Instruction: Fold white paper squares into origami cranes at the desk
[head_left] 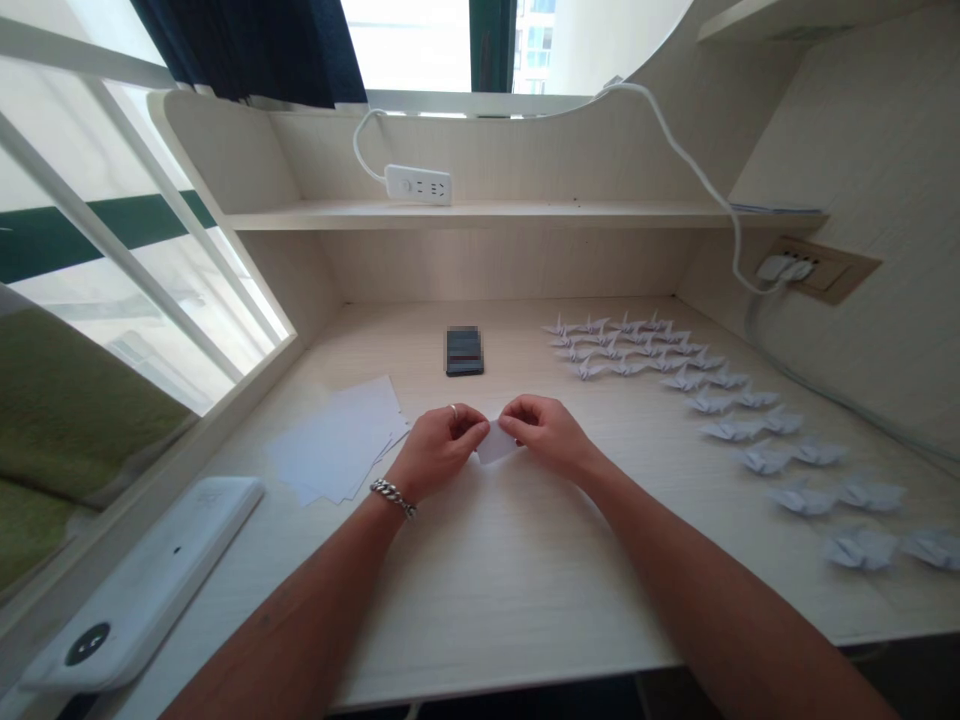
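Observation:
A small folded piece of white paper (495, 445) is held between my two hands, just above the middle of the desk. My left hand (442, 445), with a ring and a chain bracelet at the wrist, pinches its left edge between thumb and fingers. On the other side, the thumb and curled fingers of my right hand (547, 430) grip its upper right edge. Left of my left hand lies a loose, fanned stack of white paper sheets (337, 440). Several folded paper cranes (622, 345) stand in rows along the right side of the desk.
A dark phone (464, 352) lies beyond my hands. A long white device (150, 580) runs along the left edge. On the shelf (525, 215) rests a power strip (418, 185). A white cable (697, 170) hangs at the right, plugged into a wall socket (825, 270).

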